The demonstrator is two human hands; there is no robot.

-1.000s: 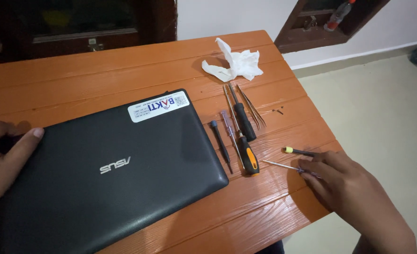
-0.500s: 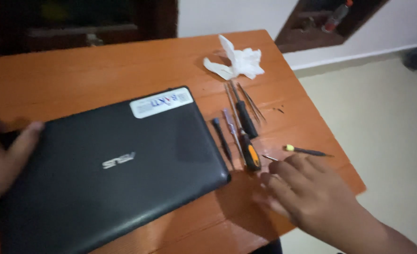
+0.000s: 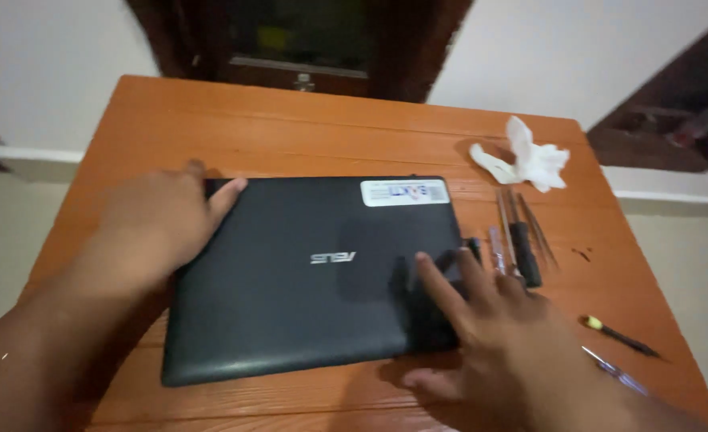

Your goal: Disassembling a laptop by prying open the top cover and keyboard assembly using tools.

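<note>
A closed dark grey laptop (image 3: 306, 280) with a white sticker near its far edge lies flat on the orange wooden table (image 3: 322, 136). My left hand (image 3: 158, 228) rests flat on the laptop's left far corner, fingers spread. My right hand (image 3: 490, 336) lies over the laptop's right near corner, fingertips on the lid, thumb down on the table by the near edge. Neither hand holds anything.
Right of the laptop lie several thin tools: screwdrivers and tweezers (image 3: 518, 236), a small screwdriver with a yellow tip (image 3: 618, 336), and a thin metal rod (image 3: 614, 370). A crumpled white cloth (image 3: 526, 160) sits far right. Tiny screws (image 3: 582, 256) dot the table. Dark wooden furniture (image 3: 298, 40) stands behind.
The view swung so the laptop now lies square. My right hand left the small tools at the right and came onto the laptop's right near corner. My left hand stayed on the left corner.
</note>
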